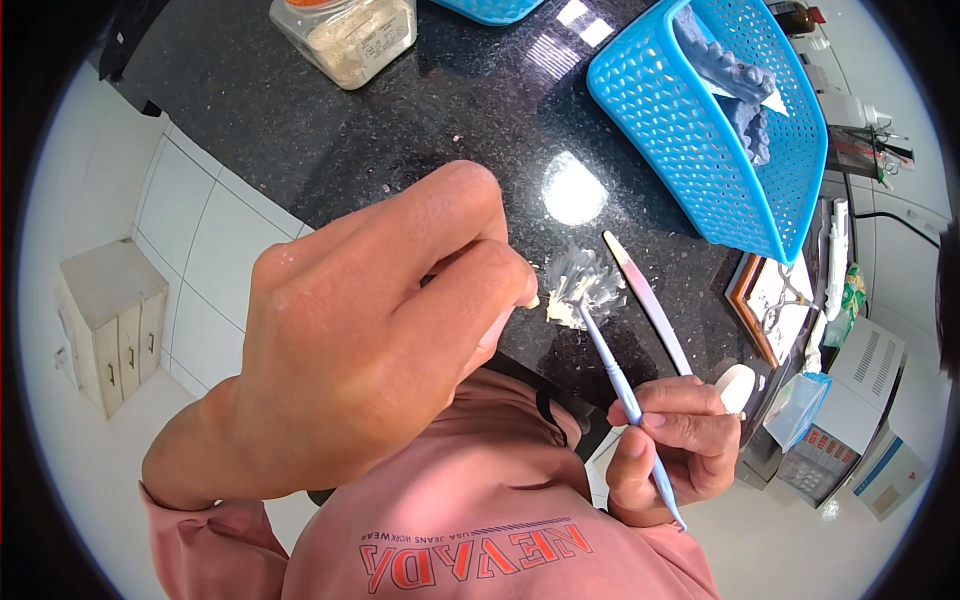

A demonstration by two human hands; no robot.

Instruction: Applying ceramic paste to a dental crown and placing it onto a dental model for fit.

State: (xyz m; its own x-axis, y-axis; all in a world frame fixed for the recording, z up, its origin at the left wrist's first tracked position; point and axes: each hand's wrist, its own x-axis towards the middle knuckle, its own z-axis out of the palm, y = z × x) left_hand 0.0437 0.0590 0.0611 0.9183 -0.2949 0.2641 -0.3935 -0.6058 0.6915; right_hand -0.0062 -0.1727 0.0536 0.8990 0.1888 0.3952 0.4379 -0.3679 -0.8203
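Note:
My left hand is raised large over the counter's near edge, fingers curled into a pinch; whatever they hold, if anything, is hidden. My right hand grips a slim light-blue double-ended tool at the lower right, its upper tip at a smeared patch of white and cream material on the speckled black counter. A long flat pink-and-white tool lies beside the smear, and a round white object is just beyond my right hand.
A blue basket holds grey dental models. A jar of powder stands at the back. Scissors on a wood-framed tile, bottles and grey machines are at right. A small cabinet stands low at left.

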